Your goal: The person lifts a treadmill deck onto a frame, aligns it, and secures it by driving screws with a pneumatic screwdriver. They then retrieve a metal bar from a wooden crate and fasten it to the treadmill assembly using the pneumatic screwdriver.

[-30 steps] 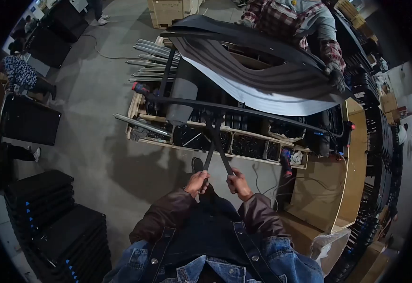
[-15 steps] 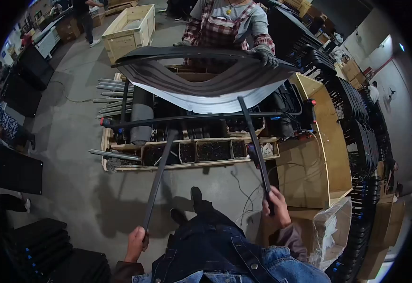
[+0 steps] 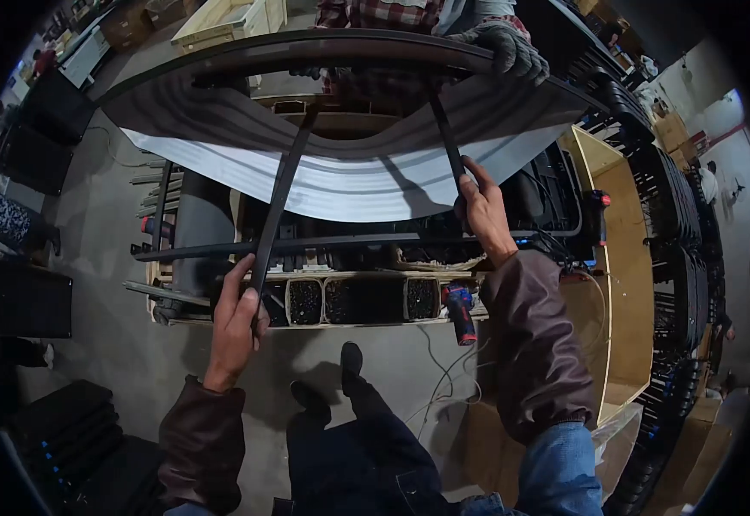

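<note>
My left hand is closed round the near end of a long dark bar, which slants away from me. My right hand grips a second dark bar. Both bars reach over a large bowed sheet, pale and shiny on its lower part, with a dark far edge. Across the bench, a person's gloved hand holds that far edge on the right. Below the sheet, a dark crossbar lies over the wooden workbench.
Bins of small dark parts line the bench front, with a red-and-black power drill hanging beside them. A wooden crate stands at right, a cable lies on the floor, and stacked black frames stand further right.
Both my hands have moved forward and up, carrying the bars over the sheet. The sheet now looks larger and closer, and I am nearer the bench.
</note>
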### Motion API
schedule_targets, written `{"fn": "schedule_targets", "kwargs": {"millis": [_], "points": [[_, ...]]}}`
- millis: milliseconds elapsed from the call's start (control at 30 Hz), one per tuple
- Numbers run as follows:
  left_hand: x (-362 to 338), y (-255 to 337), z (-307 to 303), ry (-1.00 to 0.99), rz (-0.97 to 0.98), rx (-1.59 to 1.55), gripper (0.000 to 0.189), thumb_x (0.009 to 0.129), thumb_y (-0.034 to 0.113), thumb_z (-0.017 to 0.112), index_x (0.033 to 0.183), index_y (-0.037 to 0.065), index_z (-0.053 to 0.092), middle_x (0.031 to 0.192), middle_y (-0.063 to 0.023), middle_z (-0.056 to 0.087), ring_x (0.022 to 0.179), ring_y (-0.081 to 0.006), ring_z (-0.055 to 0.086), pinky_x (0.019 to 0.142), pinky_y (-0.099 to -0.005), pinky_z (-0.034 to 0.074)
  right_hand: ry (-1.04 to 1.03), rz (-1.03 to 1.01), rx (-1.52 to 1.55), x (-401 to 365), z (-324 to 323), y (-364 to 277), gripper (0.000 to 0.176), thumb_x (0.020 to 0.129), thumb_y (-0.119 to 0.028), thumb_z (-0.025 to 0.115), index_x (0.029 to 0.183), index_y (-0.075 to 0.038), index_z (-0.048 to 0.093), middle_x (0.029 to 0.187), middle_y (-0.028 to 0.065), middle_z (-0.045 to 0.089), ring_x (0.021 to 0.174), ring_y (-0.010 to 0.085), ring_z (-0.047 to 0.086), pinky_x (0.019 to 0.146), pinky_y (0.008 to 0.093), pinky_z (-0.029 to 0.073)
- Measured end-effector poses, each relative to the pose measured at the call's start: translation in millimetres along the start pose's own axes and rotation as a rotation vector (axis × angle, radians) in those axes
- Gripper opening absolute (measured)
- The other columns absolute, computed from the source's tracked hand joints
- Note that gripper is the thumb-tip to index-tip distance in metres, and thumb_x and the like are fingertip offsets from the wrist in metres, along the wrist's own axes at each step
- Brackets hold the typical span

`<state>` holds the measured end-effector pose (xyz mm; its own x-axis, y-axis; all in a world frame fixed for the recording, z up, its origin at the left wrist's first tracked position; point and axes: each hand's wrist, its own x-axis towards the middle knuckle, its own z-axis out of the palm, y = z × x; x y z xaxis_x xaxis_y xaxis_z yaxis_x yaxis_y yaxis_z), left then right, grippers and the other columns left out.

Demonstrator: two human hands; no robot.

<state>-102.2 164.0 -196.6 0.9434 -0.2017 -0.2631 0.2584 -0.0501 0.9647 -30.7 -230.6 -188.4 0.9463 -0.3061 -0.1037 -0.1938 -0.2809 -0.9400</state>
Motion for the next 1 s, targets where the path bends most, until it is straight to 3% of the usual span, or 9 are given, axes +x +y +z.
{"fn": "schedule_targets", "kwargs": {"millis": [300, 333, 500, 533, 600, 700, 833, 867, 1000], "points": [[70, -3, 23, 0.079, 0.076, -0.069, 0.048, 0.103, 0.013, 0.039, 0.15, 0.011, 0.037, 0.069, 0.0036, 0.044, 0.055, -0.0047, 0.038, 0.051, -0.021, 0.034, 0.072, -0.098, -0.148, 48, 18, 44, 0.047, 0.103, -0.025, 0.048, 0.146, -0.006, 0.044, 0.067, 0.001, 0.05, 0.053, 0.0106, 0.048, 0.05, 0.0277, 0.04], [78, -1, 26, 0.081, 0.082, -0.095, 0.047, 0.103, 0.011, 0.038, 0.15, 0.011, 0.039, 0.071, 0.0038, 0.044, 0.055, -0.0045, 0.037, 0.051, -0.0212, 0.034, 0.081, -0.117, -0.2, 49, 18, 51, 0.042, 0.102, -0.02, 0.048, 0.139, -0.001, 0.048, 0.075, 0.0141, 0.059, 0.067, 0.0222, 0.055, 0.068, 0.0362, 0.046], [112, -3, 26, 0.063, 0.151, -0.16, 0.043, 0.105, 0.009, 0.04, 0.147, 0.017, 0.045, 0.076, 0.0052, 0.042, 0.057, -0.0042, 0.032, 0.052, -0.0211, 0.032, 0.059, -0.106, -0.245, 46, 9, 54, 0.047, 0.103, -0.029, 0.054, 0.144, -0.006, 0.049, 0.098, 0.0056, 0.064, 0.084, 0.012, 0.054, 0.077, 0.0277, 0.047], [117, -3, 27, 0.082, 0.153, -0.11, 0.043, 0.105, 0.009, 0.04, 0.147, 0.017, 0.045, 0.076, 0.005, 0.042, 0.057, -0.004, 0.033, 0.052, -0.0213, 0.033, 0.021, -0.006, -0.198, 49, 3, 66, 0.05, 0.103, -0.031, 0.054, 0.146, -0.007, 0.046, 0.113, 0.0125, 0.066, 0.101, 0.0176, 0.056, 0.093, 0.0315, 0.045], [127, 7, 32, 0.106, 0.127, -0.056, 0.042, 0.106, 0.015, 0.04, 0.148, 0.013, 0.044, 0.075, 0.004, 0.042, 0.059, -0.0039, 0.034, 0.054, -0.0217, 0.035, 0.142, -0.162, -0.186, 44, 7, 71, 0.049, 0.102, -0.03, 0.055, 0.145, -0.006, 0.047, 0.104, 0.0105, 0.067, 0.092, 0.0141, 0.058, 0.081, 0.0287, 0.048], [142, 12, 41, 0.164, 0.127, -0.039, 0.044, 0.105, 0.02, 0.041, 0.148, 0.01, 0.043, 0.072, 0.0035, 0.042, 0.06, -0.0047, 0.036, 0.055, -0.0223, 0.036, 0.068, 0.068, -0.057, 26, 0, 46, 0.047, 0.1, -0.021, 0.059, 0.142, -0.005, 0.05, 0.107, 0.0101, 0.064, 0.092, 0.0122, 0.058, 0.079, 0.0262, 0.047], [161, 8, 43, 0.191, 0.094, 0.144, 0.048, 0.102, 0.019, 0.04, 0.148, 0.006, 0.041, 0.084, -0.0074, 0.055, 0.066, -0.0119, 0.046, 0.066, -0.0301, 0.045, 0.014, 0.177, 0.025, 18, -2, 38, 0.046, 0.098, -0.016, 0.061, 0.141, -0.004, 0.051, 0.12, 0.012, 0.061, 0.103, 0.0157, 0.057, 0.09, 0.0291, 0.046], [167, 2, 40, 0.208, 0.086, 0.233, 0.048, 0.102, 0.02, 0.04, 0.148, 0.005, 0.041, 0.105, -0.0171, 0.065, 0.078, -0.0222, 0.061, 0.082, -0.0362, 0.049, 0.01, 0.175, 0.022, 17, -2, 39, 0.046, 0.098, -0.016, 0.061, 0.141, -0.004, 0.051, 0.12, 0.012, 0.061, 0.103, 0.0157, 0.057, 0.09, 0.0291, 0.046], [170, -14, 45, 0.338, 0.272, 0.495, 0.048, 0.103, 0.022, 0.038, 0.15, 0.01, 0.038, 0.133, -0.0204, 0.06, 0.111, -0.0399, 0.063, 0.099, -0.0444, 0.045, 0.063, -0.048, -0.077, 24, -7, 54, 0.045, 0.097, -0.014, 0.062, 0.14, -0.003, 0.052, 0.104, 0.0074, 0.061, 0.089, 0.0117, 0.057, 0.078, 0.0249, 0.046]]}}
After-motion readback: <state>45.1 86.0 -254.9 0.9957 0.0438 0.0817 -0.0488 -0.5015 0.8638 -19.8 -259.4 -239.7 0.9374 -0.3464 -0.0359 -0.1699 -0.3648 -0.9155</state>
